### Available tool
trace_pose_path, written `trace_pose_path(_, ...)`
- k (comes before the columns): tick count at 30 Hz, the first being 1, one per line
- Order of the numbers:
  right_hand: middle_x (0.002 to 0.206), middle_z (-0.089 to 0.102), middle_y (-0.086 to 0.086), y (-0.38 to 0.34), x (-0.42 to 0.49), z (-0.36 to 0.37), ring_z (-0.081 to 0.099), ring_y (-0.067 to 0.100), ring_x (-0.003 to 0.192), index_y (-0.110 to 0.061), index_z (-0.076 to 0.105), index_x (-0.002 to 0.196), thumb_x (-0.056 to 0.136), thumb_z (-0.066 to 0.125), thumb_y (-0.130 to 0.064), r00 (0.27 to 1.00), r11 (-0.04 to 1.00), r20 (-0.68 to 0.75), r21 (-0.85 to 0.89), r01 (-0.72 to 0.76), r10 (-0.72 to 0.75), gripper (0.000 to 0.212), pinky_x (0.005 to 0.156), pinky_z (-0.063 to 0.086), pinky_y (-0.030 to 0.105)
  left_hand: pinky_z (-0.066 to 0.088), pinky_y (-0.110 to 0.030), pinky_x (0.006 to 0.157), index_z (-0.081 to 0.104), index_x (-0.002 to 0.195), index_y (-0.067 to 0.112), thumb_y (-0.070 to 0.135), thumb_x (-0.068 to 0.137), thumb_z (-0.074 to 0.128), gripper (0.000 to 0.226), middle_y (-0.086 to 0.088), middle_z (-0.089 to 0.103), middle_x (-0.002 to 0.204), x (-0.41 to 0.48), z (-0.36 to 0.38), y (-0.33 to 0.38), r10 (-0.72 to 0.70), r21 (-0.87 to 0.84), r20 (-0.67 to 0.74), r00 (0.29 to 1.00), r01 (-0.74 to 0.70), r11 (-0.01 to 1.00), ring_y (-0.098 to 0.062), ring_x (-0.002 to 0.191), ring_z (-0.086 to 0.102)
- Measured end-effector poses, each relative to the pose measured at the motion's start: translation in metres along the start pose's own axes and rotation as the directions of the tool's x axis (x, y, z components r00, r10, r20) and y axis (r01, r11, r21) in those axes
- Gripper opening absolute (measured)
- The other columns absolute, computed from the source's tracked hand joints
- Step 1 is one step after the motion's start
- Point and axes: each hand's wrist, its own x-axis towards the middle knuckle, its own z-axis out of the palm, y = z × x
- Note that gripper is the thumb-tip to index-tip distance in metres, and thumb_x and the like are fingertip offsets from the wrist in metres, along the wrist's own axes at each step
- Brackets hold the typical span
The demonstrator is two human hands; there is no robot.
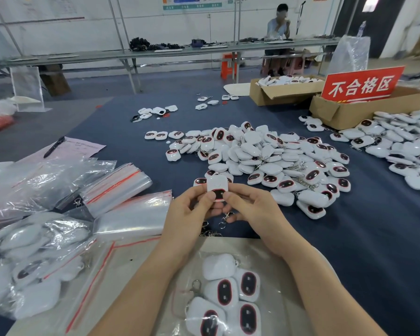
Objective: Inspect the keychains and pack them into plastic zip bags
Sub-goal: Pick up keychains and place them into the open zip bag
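Both hands up front, fingers [207, 198] grasping: left hand [192, 210] and right hand [251, 207] each pinch the same white plastic keychain [217, 186], a rounded square with a dark red-rimmed oval window, thumbs on the window end, remaining fingers curled behind. Its metal clasp [225, 217] dangles just beneath the fingers. Keychain is held above the dark blue tabletop [349, 238], not touching it. Below the wrists, between the forearms: a clear plastic zip bag with red seal strip [134, 260] lying flat, with several bagged keychains [230, 292] inside, most window-side up. Left of the fingers: two stacks of empty clear zip bags [118, 187], and further left and nearer, filled bags of keychains [34, 263]. Ahead and right of the fingers: a big loose pile of white keychains [264, 158], nearest ones just beyond the held one. Far right: a second pile [403, 146]. Beyond that, two open cardboard boxes [277, 93], the nearer one with a red sign with white characters [361, 83]. Far left ahead: black pen [55, 146] on pink paper [83, 147].
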Motion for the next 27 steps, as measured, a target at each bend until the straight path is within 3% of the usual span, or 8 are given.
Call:
trace_pose_path(9,0.083,0.076,-0.004,-0.0007,0.0012,-0.0014,0.065,0.005,0.076,-0.042,0.08,0.09,0.096,0.065,-0.011,1.0,1.0,-0.012,0.006,-0.024,0.024,0.036,0.066,0.056,0.021,0.058,-0.02,0.072,0.073,0.105,0.019,0.01,0.107,0.046,0.028,-0.006,0.078,0.094,0.0,0.0016,0.0017,-0.011,-0.008,-0.01,1.0,0.011,1.0,-0.018,0.086,0.076)
trace_pose_path(14,0.096,0.079,0.001,0.002,0.0016,-0.0043,0.068,0.01,0.084,-0.039,0.08,0.094,0.096,0.066,-0.014,0.999,0.999,-0.025,-0.032,-0.021,0.02,0.029,0.082,0.056,0.021,0.058,-0.021,0.074,0.072,0.108,0.019,0.011,0.107,0.045,0.028,-0.006,0.079,0.096,0.0003,0.0007,0.0006,-0.013,0.007,0.011,1.0,0.013,1.0,-0.02,0.089,0.076)
trace_pose_path(21,0.089,0.078,0.0,0.0036,0.0027,-0.0052,0.066,0.008,0.079,-0.025,0.078,0.098,0.095,0.066,-0.013,0.998,0.999,-0.054,-0.032,-0.043,0.041,0.017,0.079,0.054,0.019,0.057,-0.019,0.073,0.073,0.108,0.019,0.012,0.107,0.046,0.027,-0.003,0.079,0.096,-0.0008,0.0012,0.0012,-0.011,0.028,0.017,1.0,0.011,1.0,-0.015,0.087,0.076)
trace_pose_path(27,0.093,0.078,-0.002,0.0002,-0.0006,-0.004,0.068,0.005,0.083,-0.035,0.081,0.095,0.096,0.065,-0.015,1.0,0.997,0.03,-0.082,0.001,0.001,0.026,0.083,0.055,0.02,0.058,-0.025,0.067,0.076,0.091,0.022,0.028,0.103,0.055,0.026,-0.006,0.075,0.083,-0.0006,0.0018,0.0022,-0.042,0.025,-0.047,0.998,0.044,0.999,-0.015,0.071,0.07)
